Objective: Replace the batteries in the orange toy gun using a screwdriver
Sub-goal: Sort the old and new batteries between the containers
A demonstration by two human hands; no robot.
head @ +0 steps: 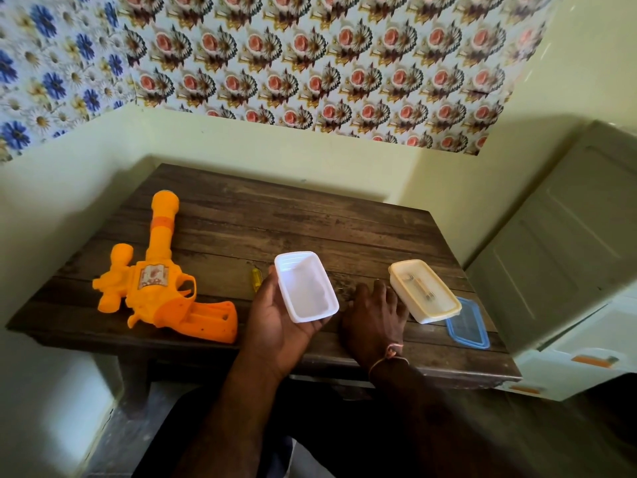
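— Judging progress: the orange toy gun (162, 291) lies untouched at the table's (310, 219) left; the screwdriver (255, 279) lies beside it.

— Agreed; the left hand (275, 326) cradles an empty white tub (306, 288); the right hand (374, 317) rests spread flat; batteries seemingly wait in the cream tub (424, 291).

Soft daylight is falling from the left; wide-angle distortion is bending the frame edges, and the dim lower foreground is blurring.

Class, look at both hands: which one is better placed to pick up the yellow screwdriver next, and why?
Probably the right hand: it rests empty on the table. The left hand, though nearer the screwdriver, is holding the white container, which partly hides the tool, so it must set that down first.
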